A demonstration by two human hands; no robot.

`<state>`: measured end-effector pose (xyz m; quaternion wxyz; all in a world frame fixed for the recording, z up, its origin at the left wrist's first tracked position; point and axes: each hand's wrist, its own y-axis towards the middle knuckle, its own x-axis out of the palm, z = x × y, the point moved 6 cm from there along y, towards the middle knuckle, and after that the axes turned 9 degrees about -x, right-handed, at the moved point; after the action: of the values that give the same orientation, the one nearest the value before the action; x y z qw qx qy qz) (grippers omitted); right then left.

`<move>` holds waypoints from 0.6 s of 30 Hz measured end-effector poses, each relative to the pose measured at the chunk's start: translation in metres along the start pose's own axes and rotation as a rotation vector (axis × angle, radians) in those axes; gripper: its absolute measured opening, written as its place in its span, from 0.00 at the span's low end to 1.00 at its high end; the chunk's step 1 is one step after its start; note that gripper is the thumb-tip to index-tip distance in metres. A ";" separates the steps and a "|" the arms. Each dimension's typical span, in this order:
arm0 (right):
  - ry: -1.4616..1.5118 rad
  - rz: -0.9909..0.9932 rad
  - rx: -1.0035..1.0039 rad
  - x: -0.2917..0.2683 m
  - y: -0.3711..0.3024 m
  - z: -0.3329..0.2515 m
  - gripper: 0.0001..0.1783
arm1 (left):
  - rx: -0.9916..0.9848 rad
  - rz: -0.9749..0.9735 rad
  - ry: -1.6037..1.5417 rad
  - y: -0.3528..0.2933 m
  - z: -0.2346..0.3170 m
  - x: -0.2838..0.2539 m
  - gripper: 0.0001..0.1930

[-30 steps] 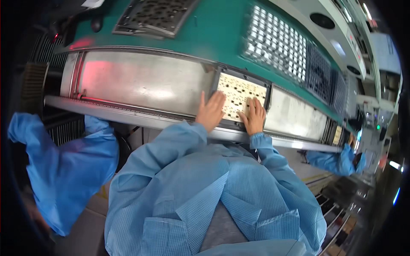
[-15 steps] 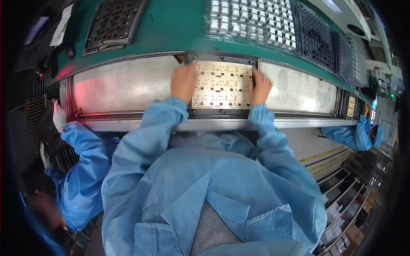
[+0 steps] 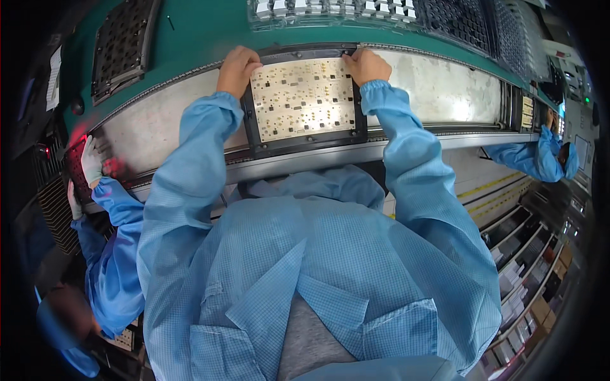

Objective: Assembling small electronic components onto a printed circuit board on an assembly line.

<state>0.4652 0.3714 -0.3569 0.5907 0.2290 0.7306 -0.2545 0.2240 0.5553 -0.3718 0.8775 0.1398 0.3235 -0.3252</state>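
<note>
A pale circuit board panel (image 3: 304,101), dotted with small dark and gold parts, lies flat inside a black carrier frame (image 3: 311,145) on the conveyor. At the frame's far left corner, my left hand (image 3: 239,71) is closed with curled fingers, the thumb reaching the panel's edge. My right hand (image 3: 370,67) grips the far right corner, its thumb and finger pinched together beside the panel. The exact spots under the fingertips are hidden.
Clear trays of white blocks (image 3: 330,14) and black trays (image 3: 454,28) stand on the green bench (image 3: 197,32). Another black frame (image 3: 124,47) lies farther left. A co-worker's gloved hand (image 3: 92,159) holds a dark perforated plate at the conveyor's left end. Another person (image 3: 540,155) works far right.
Both my hands have shifted from the panel's sides to the frame's far corners, fingers now curled. The view has turned. At left, the co-worker's gloved hands and dark plate have come nearer the conveyor.
</note>
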 end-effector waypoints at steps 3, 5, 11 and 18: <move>0.036 -0.023 -0.135 0.001 -0.037 0.003 0.22 | 0.247 -0.146 0.084 -0.003 0.010 -0.003 0.06; -0.001 -0.163 -0.202 -0.009 -0.074 0.003 0.25 | 0.398 -0.111 0.174 -0.016 0.028 -0.011 0.07; -0.206 -0.358 -0.085 0.006 -0.150 0.025 0.24 | 0.377 -0.466 0.218 -0.130 0.077 -0.003 0.08; -0.155 -0.301 -0.066 -0.003 -0.156 0.025 0.22 | 0.348 -0.432 0.249 -0.155 0.077 0.014 0.09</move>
<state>0.3853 0.2362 -0.3428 0.6079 0.0769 0.7168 -0.3328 0.1658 0.3971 -0.3284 0.7045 0.2550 0.3904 -0.5351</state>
